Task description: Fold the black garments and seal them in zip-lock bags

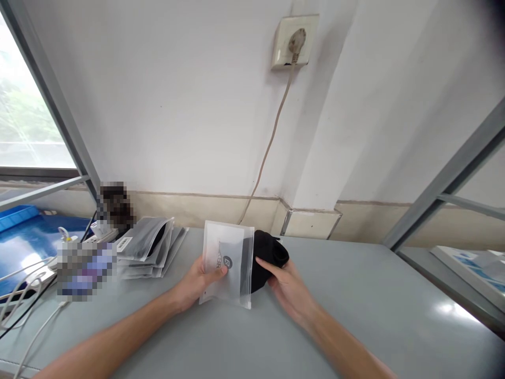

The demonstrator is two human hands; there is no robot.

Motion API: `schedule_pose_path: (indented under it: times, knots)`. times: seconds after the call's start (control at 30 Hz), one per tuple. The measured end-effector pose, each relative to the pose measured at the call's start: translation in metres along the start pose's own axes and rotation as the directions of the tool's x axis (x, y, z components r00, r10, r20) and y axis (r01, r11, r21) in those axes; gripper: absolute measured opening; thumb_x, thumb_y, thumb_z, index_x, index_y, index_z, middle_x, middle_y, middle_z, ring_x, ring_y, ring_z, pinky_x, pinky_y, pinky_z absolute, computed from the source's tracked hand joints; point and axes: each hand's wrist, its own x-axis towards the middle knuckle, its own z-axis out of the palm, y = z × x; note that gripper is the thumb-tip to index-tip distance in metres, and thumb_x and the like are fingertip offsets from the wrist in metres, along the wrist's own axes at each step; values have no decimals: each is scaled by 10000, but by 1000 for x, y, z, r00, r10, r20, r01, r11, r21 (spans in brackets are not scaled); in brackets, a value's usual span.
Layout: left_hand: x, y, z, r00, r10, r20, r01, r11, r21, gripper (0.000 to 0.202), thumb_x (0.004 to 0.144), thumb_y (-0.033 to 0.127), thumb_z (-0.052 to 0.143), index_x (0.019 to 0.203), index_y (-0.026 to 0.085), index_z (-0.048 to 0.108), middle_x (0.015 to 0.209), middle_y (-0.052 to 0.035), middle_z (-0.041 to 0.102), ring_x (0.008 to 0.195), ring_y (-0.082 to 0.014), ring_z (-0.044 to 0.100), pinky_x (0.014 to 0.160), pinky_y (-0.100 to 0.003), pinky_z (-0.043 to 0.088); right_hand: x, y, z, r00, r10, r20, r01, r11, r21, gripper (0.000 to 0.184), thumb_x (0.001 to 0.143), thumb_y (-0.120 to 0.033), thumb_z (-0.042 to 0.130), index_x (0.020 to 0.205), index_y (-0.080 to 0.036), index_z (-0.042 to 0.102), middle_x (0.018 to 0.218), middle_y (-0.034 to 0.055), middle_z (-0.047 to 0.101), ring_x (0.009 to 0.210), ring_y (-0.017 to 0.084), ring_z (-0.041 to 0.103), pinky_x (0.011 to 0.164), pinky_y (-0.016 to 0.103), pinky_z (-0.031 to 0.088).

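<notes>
My left hand (203, 281) grips a frosted zip bag (232, 245) by its left side, thumb lying on the round printed logo. A soft black cloth item (262, 258), folded, reaches out of the bag's right end; something dark also shows through the bag near that end. Its exact kind cannot be made out. My right hand (286, 284) is closed on the black cloth item, with the thumb and fingers around its outer end. Both hands are above the grey table (339, 316).
Several similar zip bags with dark contents (148, 247) lie stacked left of my left hand. Farther left are white cables (33, 284), a blurred phone-like object (87, 273) and a blue tray (18, 216). A wall socket (295, 42) has a cord (274, 131) hanging behind the table.
</notes>
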Motion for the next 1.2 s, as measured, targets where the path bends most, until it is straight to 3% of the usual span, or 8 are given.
schedule_pose_path:
  times: [0.13,0.27,0.37,0.6,0.83,0.9,1.07,1.2]
  knots:
    - [-2,4,2,1000,-15,21,15,1000,3,573,774,542,868,1209,208,703,1120,-112,774,1015,-292,734,871,-368,574,-2,2,1,999,-7,50,11,997,-74,606,758,-414,892,1315,-300,681,1340,77,736,1316,355,628,1091,548,522]
    - [-5,7,2,995,-40,88,38,999,26,503,779,537,865,1120,190,737,1029,-102,777,953,-274,737,827,-345,572,3,7,-4,984,-180,-2,175,962,-211,598,737,-424,894,1282,-284,689,1325,79,740,1300,354,629,1117,557,484]
    - [-8,7,2,992,-73,101,73,997,1,449,834,531,821,1123,196,744,1089,-106,777,1006,-280,732,862,-351,566,7,11,-10,970,-237,-57,215,944,-251,625,735,-408,884,1309,-292,668,1339,72,731,1294,343,627,1142,548,450]
    - [-9,7,1,987,-157,-25,154,983,-97,475,809,584,818,1024,165,761,1024,-122,792,936,-284,742,781,-343,570,3,11,-5,989,-149,-10,141,953,-268,548,713,-415,901,1209,-264,725,1190,84,787,1215,364,664,1077,555,485]
    - [-11,2,4,989,-91,119,94,996,-14,441,794,488,870,1098,189,757,1026,-92,787,946,-257,743,821,-327,575,2,8,-4,990,-73,124,101,966,-237,521,658,-414,945,1116,-248,760,1139,89,795,1166,369,676,1024,521,527]
    - [-10,0,4,992,-91,92,93,995,-20,435,800,487,867,1102,195,751,1025,-86,787,951,-250,742,828,-323,574,0,7,-2,988,-39,149,74,970,-234,515,664,-409,943,1115,-240,762,1121,91,798,1150,367,684,1012,519,534]
    - [-5,1,4,984,-114,-134,95,986,-140,507,837,635,767,1097,200,744,970,-81,798,888,-252,747,758,-332,581,-5,8,4,997,-25,67,39,977,-208,478,711,-386,912,1142,-256,750,1175,78,786,1239,358,646,1054,523,513]
    - [-4,5,2,989,-129,-75,122,988,-96,483,794,597,827,960,150,752,928,-112,800,800,-238,733,704,-321,572,-5,13,4,1000,14,-4,-15,990,-138,488,756,-376,874,1207,-265,726,1204,78,781,1224,347,666,1057,519,516]
